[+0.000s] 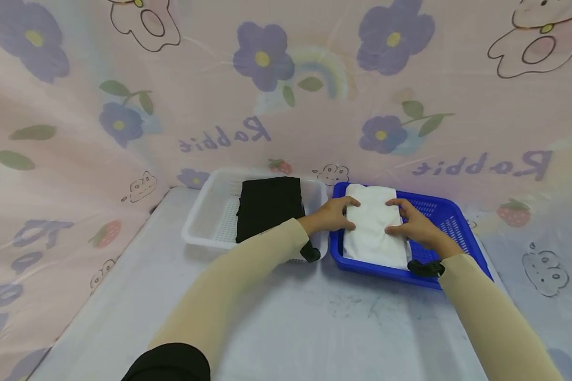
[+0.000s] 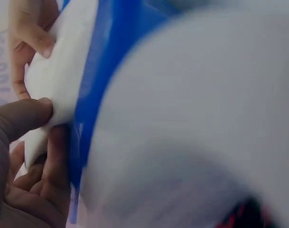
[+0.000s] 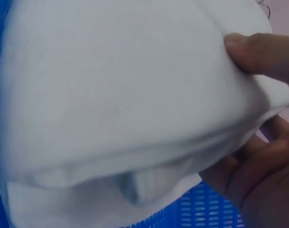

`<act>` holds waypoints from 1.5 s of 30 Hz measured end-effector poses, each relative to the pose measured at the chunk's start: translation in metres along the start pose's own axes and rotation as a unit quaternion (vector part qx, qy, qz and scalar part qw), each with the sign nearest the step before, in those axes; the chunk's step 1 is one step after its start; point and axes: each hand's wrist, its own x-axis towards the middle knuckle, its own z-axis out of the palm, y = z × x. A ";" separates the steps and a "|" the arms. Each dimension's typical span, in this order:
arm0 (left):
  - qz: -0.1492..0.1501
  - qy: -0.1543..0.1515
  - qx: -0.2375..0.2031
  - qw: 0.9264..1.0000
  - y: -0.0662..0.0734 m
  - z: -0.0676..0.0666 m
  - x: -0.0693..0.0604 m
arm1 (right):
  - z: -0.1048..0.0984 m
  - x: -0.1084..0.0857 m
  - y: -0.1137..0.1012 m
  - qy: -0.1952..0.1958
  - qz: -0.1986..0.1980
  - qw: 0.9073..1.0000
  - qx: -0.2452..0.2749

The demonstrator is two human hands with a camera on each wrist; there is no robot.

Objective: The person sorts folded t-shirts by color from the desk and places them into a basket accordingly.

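A folded white cloth (image 1: 373, 227) lies in the left part of a blue plastic basket (image 1: 386, 269). My left hand (image 1: 331, 215) grips its left edge, thumb on top and fingers curled beneath, as the left wrist view shows on the cloth (image 2: 63, 71). At the opposite edge, my right hand (image 1: 417, 227) pinches the cloth (image 3: 135, 85), with the thumb above and the other fingers under the fold. The folded layers show along the near side in the right wrist view. What the garment is, I cannot tell.
A white plastic basket (image 1: 205, 241) stands directly left of the blue one, with folded black cloth (image 1: 269, 206) inside. Both baskets sit near the back of a white-covered table (image 1: 286, 328), against a printed curtain (image 1: 295, 121). My left forearm passes in front of the white basket.
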 end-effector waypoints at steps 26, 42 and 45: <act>0.091 -0.046 0.141 0.985 -0.041 -0.007 0.008 | 0.013 0.020 0.008 -0.047 0.037 0.998 0.009; 0.097 -0.028 0.164 0.981 -0.034 0.004 0.022 | 0.004 0.022 0.017 -0.059 0.048 0.994 -0.083; 0.104 -0.028 0.178 0.978 -0.034 0.005 0.024 | 0.001 0.022 0.014 -0.060 0.050 0.989 -0.125</act>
